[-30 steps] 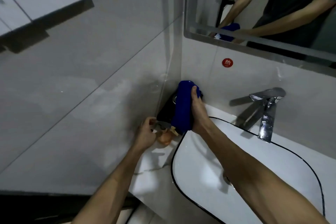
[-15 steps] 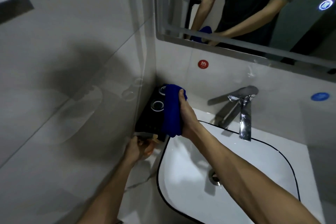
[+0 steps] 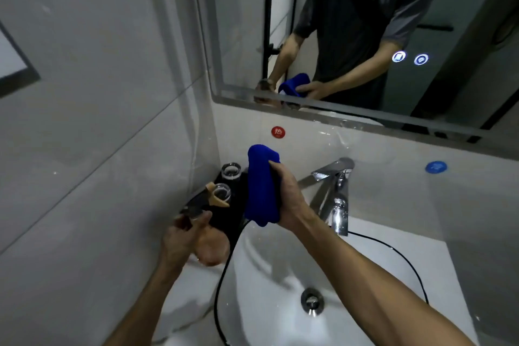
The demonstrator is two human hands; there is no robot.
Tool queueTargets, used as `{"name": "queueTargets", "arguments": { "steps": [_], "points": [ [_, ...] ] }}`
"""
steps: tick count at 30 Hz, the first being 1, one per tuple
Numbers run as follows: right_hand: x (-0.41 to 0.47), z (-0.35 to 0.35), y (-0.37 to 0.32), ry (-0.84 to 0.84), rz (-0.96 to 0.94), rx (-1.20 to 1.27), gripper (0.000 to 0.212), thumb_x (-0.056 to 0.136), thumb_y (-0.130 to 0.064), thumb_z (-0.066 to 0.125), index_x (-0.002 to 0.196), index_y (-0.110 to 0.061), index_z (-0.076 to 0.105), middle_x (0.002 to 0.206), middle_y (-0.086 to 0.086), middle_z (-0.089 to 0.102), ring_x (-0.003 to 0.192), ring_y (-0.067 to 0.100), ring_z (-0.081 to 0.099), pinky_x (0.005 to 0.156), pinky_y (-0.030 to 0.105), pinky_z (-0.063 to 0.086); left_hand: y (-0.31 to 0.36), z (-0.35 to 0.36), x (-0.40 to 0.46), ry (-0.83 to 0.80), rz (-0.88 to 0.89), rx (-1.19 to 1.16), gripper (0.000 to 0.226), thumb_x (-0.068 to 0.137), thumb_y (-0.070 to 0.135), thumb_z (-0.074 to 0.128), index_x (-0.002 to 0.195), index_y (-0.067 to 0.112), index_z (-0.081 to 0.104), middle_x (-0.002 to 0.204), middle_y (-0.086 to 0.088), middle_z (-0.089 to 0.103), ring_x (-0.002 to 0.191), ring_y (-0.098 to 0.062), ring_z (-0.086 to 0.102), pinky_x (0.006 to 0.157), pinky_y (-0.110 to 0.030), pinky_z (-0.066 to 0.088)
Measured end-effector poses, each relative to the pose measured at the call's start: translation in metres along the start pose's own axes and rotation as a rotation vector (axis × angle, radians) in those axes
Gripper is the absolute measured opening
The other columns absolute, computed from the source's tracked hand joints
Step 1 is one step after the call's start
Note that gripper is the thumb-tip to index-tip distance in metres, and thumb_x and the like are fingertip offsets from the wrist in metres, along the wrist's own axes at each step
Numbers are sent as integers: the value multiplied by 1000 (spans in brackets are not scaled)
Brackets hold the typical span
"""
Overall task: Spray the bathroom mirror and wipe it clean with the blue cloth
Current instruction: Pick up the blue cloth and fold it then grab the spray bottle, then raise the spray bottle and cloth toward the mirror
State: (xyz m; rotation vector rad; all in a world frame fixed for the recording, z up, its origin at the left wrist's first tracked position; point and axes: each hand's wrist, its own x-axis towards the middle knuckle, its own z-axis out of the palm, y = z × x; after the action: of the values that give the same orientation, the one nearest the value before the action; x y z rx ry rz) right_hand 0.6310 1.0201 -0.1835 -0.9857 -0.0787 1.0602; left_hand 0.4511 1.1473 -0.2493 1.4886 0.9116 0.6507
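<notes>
My right hand [image 3: 289, 199] grips the folded blue cloth [image 3: 261, 185], held upright above the left rim of the sink. My left hand [image 3: 182, 241] holds a spray bottle [image 3: 213, 244] with an amber body and a dark trigger head with a tan nozzle, lifted just off the counter at the left corner. The mirror [image 3: 365, 36] hangs on the wall above, and it reflects a person with both hands, the cloth and the bottle.
A white sink [image 3: 323, 261] with a black rim fills the lower right, with a chrome tap [image 3: 334, 194] behind it. A black tray [image 3: 238, 199] with two glass cups sits in the corner. Tiled wall stands close on the left.
My left hand has lifted the spray bottle off the counter, so its trigger head shows. The view has tilted up and more of the mirror is seen. My right hand keeps the cloth.
</notes>
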Motion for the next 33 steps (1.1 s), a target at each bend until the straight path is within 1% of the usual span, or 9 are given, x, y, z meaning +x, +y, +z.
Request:
{"name": "queueTargets", "arguments": {
  "steps": [2,4,8,11,15,18,26,30,33],
  "points": [
    [-12,-6,-18,-20,-24,-6,37,96,-35,53,118,-7,61,101,12,71,85,24,66,77,38,53,31,12,-5,-18,112,-128,27,76,39,79,90,16,73,83,-2,73,83,-22,68,79,-39,53],
    [-24,-11,-39,5,-43,-16,40,98,-38,53,123,-7,57,94,10,72,76,20,68,66,33,55,59,29,-9,-24,159,-200,31,70,51,78,77,21,70,72,7,69,68,-12,62,67,-30,51],
    [-53,-24,-86,35,-175,-22,45,97,-43,56,131,-14,53,98,10,72,73,19,69,58,30,55,114,79,-24,-46,291,-221,6,90,19,66,85,17,68,69,3,74,60,-9,66,65,-29,56],
    [-81,-38,-120,-5,-291,68,41,96,-41,59,131,-22,54,98,10,72,78,22,68,64,35,56,153,115,-34,-95,275,-355,20,83,29,69,95,14,65,82,-18,75,62,-22,69,55,-30,57],
    [-116,-53,-172,3,-454,65,33,95,-45,58,127,-34,54,98,11,74,77,27,70,69,45,59,207,159,-40,-248,317,-379,47,85,41,68,111,2,65,89,-26,72,70,-30,69,66,-37,55],
    [-145,-65,-217,70,-596,0,23,98,-44,53,119,-36,57,112,14,71,91,30,67,90,53,52,258,192,-52,-332,407,-294,46,89,49,56,105,9,73,73,-20,72,65,-26,68,66,-37,54],
    [-226,-81,-370,189,-969,-147,26,97,-46,54,119,-33,58,117,12,70,101,34,68,76,45,58,408,270,-84,-448,594,-419,26,92,31,62,71,16,64,53,-8,57,46,-28,53,60,-40,48],
    [-272,-81,-447,168,-1147,-202,33,97,-46,54,126,-31,52,118,21,68,106,45,66,91,66,50,471,291,-107,-527,701,-381,34,91,40,62,64,20,72,51,-4,59,50,-28,57,62,-38,49],
    [-314,-74,-493,265,-1310,-271,23,100,-42,51,120,-31,53,114,15,71,97,40,70,80,63,56,509,304,-125,-643,679,-421,31,89,40,64,83,12,75,53,-3,59,46,-21,55,47,-29,48]
  ]
}}
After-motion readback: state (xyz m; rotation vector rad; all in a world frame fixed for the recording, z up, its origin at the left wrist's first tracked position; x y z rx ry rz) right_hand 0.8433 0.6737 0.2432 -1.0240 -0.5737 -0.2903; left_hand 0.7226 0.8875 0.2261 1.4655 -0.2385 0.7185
